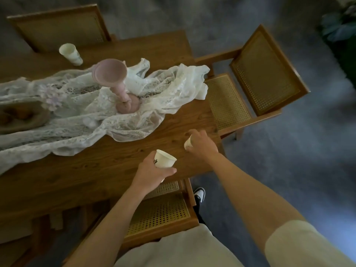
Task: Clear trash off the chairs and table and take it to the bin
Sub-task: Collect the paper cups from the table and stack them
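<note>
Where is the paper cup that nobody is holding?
The free paper cup sits upper left in the head view, on the table between the lace cloth and the far chair.

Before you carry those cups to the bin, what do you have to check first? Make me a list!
1. Left hand grips the near cup: ok.
2. Right hand has its fingers curled round the second cup: ok.
3. Second cup lifted off the table: cannot tell.
4. All cups collected: not ok, a third cup stands on the far side of the table.
5. Arms apart from the pink vase on the lace cloth: ok.
6. Bin in sight: not ok, none shows in this view.
</note>
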`<state>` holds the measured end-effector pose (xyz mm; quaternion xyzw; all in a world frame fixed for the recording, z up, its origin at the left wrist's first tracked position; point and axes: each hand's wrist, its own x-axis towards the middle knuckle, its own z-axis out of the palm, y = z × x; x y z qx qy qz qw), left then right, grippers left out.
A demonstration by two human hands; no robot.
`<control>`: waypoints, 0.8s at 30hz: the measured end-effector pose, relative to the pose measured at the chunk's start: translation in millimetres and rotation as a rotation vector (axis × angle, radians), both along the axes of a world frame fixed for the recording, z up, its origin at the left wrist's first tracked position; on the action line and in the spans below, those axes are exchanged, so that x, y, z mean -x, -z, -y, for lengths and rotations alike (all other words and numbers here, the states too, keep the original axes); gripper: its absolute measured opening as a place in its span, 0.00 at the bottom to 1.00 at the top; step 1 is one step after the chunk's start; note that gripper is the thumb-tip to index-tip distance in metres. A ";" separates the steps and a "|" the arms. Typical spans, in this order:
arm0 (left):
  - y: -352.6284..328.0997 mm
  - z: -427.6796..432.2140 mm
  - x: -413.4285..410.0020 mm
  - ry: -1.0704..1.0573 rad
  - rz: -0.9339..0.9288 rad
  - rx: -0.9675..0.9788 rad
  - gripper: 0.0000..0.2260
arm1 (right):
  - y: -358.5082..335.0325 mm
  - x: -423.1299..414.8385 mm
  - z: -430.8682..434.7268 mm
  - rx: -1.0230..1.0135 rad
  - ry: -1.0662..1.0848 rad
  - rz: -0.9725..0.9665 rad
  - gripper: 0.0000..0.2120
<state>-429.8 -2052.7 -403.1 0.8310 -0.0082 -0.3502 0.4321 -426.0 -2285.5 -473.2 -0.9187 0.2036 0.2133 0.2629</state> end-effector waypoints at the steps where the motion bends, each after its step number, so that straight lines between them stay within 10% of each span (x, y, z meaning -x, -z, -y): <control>1: 0.1 4.4 -0.5 0.015 0.003 0.014 0.22 | -4.1 7.1 1.1 -0.094 0.054 -0.031 0.33; 12: -9.5 39.0 29.5 0.251 -0.035 0.142 0.22 | -68.4 115.7 -14.5 -0.623 0.892 0.270 0.20; 17: -16.8 51.4 48.8 0.374 -0.062 0.208 0.22 | -104.7 137.9 -13.9 -0.526 0.841 0.421 0.20; 24: -27.3 50.7 66.1 0.512 -0.016 0.231 0.21 | -143.8 155.8 -13.5 -0.415 0.569 0.138 0.22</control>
